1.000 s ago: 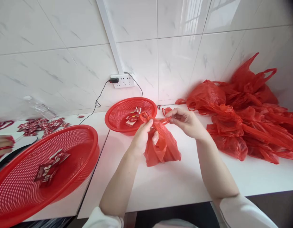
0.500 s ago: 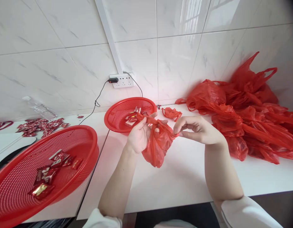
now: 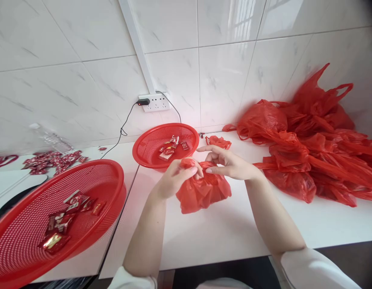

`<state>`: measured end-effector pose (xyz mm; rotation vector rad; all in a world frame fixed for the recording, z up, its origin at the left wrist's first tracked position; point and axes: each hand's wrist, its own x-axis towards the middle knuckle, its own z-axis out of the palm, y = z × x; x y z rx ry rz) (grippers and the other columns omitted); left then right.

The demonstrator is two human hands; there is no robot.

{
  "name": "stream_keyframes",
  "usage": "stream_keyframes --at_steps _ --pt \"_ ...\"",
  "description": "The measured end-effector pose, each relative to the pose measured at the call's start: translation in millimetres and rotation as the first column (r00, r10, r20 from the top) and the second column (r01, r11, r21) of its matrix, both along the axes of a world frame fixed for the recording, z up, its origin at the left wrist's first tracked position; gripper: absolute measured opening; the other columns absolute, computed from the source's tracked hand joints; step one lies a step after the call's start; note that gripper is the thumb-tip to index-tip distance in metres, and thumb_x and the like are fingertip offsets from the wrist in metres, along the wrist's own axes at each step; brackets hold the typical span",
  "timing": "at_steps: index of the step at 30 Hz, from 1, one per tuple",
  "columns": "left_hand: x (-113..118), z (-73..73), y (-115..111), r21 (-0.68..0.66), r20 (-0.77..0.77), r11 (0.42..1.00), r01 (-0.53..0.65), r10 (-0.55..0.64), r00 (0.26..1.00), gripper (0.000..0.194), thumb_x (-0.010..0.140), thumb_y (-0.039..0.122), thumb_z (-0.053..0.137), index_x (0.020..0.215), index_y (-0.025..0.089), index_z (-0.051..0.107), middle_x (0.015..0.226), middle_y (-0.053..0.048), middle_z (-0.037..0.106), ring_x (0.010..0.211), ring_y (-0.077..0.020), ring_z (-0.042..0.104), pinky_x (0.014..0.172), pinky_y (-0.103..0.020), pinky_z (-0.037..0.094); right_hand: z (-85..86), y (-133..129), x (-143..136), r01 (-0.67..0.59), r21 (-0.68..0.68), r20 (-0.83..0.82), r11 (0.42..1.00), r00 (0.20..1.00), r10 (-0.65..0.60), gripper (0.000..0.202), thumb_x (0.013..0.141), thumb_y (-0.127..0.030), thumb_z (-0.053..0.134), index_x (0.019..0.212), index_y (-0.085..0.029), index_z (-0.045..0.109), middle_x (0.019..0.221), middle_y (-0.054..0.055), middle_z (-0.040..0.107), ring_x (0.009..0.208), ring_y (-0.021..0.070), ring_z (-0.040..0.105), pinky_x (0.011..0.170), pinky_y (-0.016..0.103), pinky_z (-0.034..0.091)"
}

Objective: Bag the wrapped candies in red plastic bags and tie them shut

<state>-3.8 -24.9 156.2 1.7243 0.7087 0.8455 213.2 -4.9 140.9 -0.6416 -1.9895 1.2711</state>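
A small red plastic bag (image 3: pixel 204 194) hangs over the white table in front of me, bulging at its lower part. The fingers of my left hand (image 3: pixel 175 178) are closed on the gathered top of this bag at its left side. My right hand (image 3: pixel 226 162) is at the top right of the bag, thumb and forefinger apart and touching the bunched plastic; whether it grips a piece is hidden. Just behind my left hand stands a round red basket (image 3: pixel 144 150) with a few wrapped packets (image 3: pixel 168 150) in it.
A larger red basket (image 3: pixel 109 172) holding several packets stands at the left. Behind it lie a packet pile (image 3: pixel 53 160) and a clear bottle (image 3: pixel 53 140). Red bags (image 3: pixel 297 156) are heaped at the right. A small red bag (image 3: pixel 218 142) lies near the wall.
My right hand has moved left, in toward my left hand. The bag has turned and now hangs wider, and my left fingers have closed round its top.
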Motion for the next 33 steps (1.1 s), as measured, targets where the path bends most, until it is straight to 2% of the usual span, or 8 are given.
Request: stream_keyframes --at_steps 3,5,10,14,19,25,30,33 --pt "3.9 1.4 -5.3 0.344 -0.092 0.915 -0.212 0.257 0.962 0.026 0.09 0.033 0.053 0.071 0.017 0.058 0.092 -0.007 0.057 0.093 -0.02 0.056 0.089 -0.035 0.044 0.8 0.2 -3.0 0.032 -0.05 -0.012 0.998 0.999 -0.033 0.048 0.089 -0.036 0.06 0.134 -0.024 0.05 0.091 0.002 0.065 0.086 0.017 0.061 0.078 0.032 0.049" --pt "8.0 -0.4 -6.0 0.436 -0.059 0.877 -0.2 0.249 0.967 0.029 0.093 0.034 0.049 0.071 0.017 0.058 0.102 -0.008 0.055 0.103 -0.0213 0.055 0.093 -0.035 0.043 1.0 1.2 -5.3 0.034 -0.102 -0.077 0.994 0.996 -0.042 0.036 0.093 -0.04 0.053 0.125 -0.023 0.057 0.099 0.004 0.065 0.092 0.0177 0.061 0.084 0.034 0.049" --pt "10.0 -4.3 -3.2 0.397 0.029 0.909 -0.124 0.122 0.992 0.041 0.1 0.037 0.032 0.076 0.017 0.059 0.117 -0.01 0.055 0.104 -0.021 0.055 0.095 -0.036 0.043 -1.6 5.1 -6.0 -0.01 -0.207 -0.176 0.978 0.984 -0.027 0.027 0.092 -0.044 0.056 0.103 -0.02 0.06 0.094 0.004 0.064 0.083 0.0156 0.062 0.08 0.034 0.051" --pt "9.3 -2.8 -3.5 0.354 0.064 0.923 -0.15 0.136 0.989 0.046 0.099 0.041 0.032 0.071 0.017 0.059 0.109 -0.01 0.057 0.102 -0.0222 0.055 0.095 -0.037 0.042 -3.4 5.2 -5.8 0.19 -0.08 -0.118 0.979 0.973 -0.198 0.031 0.09 -0.048 0.056 0.081 -0.019 0.055 0.08 0.001 0.057 0.08 0.0146 0.058 0.076 0.031 0.05" --pt "11.2 0.5 -6.0 0.23 0.08 0.95 -0.213 0.2 0.977 0.035 0.097 0.044 0.039 0.097 0.02 0.064 0.067 -0.001 0.047 0.069 -0.0174 0.049 0.081 -0.034 0.042 0.3 0.9 -6.1 0.488 0.33 0.048 0.808 0.846 -0.531 0.047 0.095 -0.049 0.044 0.06 -0.02 0.032 0.058 -0.004 0.032 0.055 0.0105 0.031 0.052 0.026 0.029" --pt "-9.8 11.4 -5.8 0.187 0.037 0.935 -0.302 0.3 0.953 0.034 0.095 0.043 0.043 0.103 0.019 0.065 0.063 0.002 0.036 0.06 -0.0147 0.035 0.071 -0.03 0.039 13.2 -7.0 31.1 0.614 0.568 -0.027 0.549 0.68 -0.733 0.045 0.093 -0.041 0.048 0.059 -0.02 0.028 0.056 -0.003 0.028 0.053 0.0108 0.026 0.051 0.027 0.025" --pt "-28.4 16.0 -0.4 0.175 -0.039 0.937 -0.303 0.314 0.949 0.036 0.094 0.044 0.043 0.072 0.02 0.059 0.064 0.0 0.039 0.066 -0.0167 0.042 0.079 -0.033 0.041 17.8 -12.6 63.2 0.697 0.558 -0.045 0.45 0.567 -0.823 0.047 0.09 -0.038 0.051 0.058 -0.021 0.022 0.056 -0.003 0.022 0.053 0.0109 0.022 0.05 0.028 0.021" --pt "-30.5 13.5 5.0 0.114 -0.174 0.962 -0.248 0.265 0.948 0.043 0.094 0.046 0.042 0.059 0.02 0.046 0.068 -0.002 0.049 0.076 -0.0188 0.049 0.085 -0.034 0.041 15.5 -10.0 64.7 0.68 0.524 0.048 0.513 0.578 -0.815 0.047 0.09 -0.038 0.051 0.057 -0.021 0.022 0.056 -0.004 0.022 0.053 0.0106 0.022 0.049 0.028 0.02"
